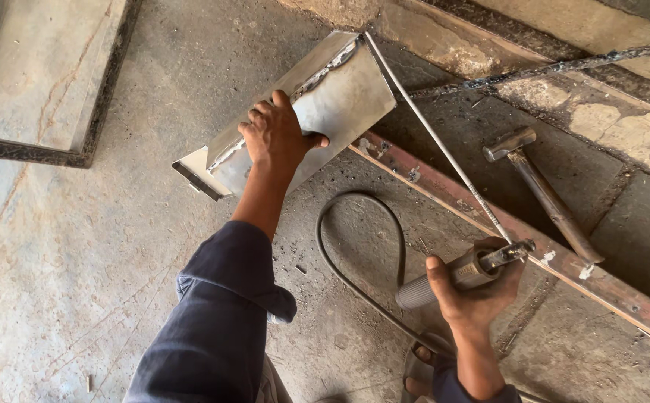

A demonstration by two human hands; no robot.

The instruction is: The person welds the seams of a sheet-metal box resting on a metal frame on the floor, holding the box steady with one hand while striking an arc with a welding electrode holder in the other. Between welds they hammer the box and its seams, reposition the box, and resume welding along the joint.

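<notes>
Left hand (278, 136) grips the steel box (325, 104); right hand (474, 287), at 4 o'clock, fingers closed round the electrode holder (459, 272), rod (433, 134) touching the box.

Bare grey concrete floor (79, 246) lies open to the left of the shiny folded metal sheet box (340, 97). To the right, a rusty red steel bar (444, 190), a metal hammer (541, 190) and a looping black cable (362, 216) block the way.

The person's left arm wears a dark navy sleeve (220, 313), loose and creased, rolled up above the wrist. The left hand (276, 138) and right hand (474, 295) are bare, without gloves. A sandal strap (414, 366) shows on one foot
</notes>
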